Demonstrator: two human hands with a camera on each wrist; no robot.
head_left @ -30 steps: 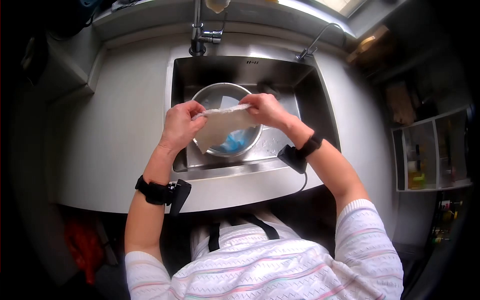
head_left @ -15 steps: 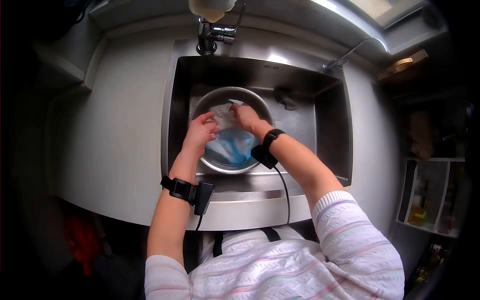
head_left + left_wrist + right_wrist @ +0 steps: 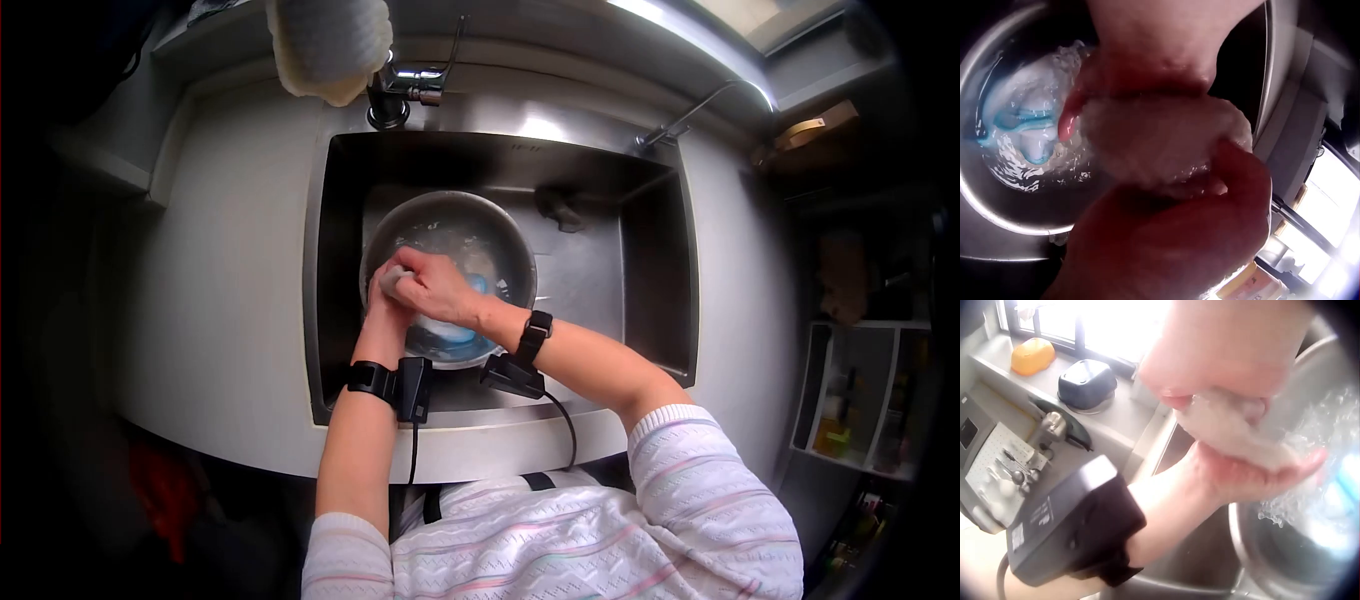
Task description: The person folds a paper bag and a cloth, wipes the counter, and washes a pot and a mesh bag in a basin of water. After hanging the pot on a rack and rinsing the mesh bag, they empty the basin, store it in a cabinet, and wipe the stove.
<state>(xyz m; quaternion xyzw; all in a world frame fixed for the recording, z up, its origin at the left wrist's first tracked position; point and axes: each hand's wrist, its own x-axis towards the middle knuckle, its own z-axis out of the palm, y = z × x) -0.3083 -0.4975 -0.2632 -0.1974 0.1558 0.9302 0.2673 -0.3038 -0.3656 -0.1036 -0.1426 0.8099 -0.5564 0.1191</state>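
Over the round steel basin [image 3: 450, 215] of foamy water, the left hand [image 3: 385, 297] and right hand [image 3: 432, 284] clamp tight together round a wet white cloth [image 3: 1163, 140]; the basin sits inside the steel sink [image 3: 655, 260].

The white cloth [image 3: 1160, 140], stretched flat above the sink a second ago, is now bunched into a wet wad squeezed between both hands, left hand [image 3: 385, 300] and right hand [image 3: 432, 285], low over the metal bowl [image 3: 400, 225].
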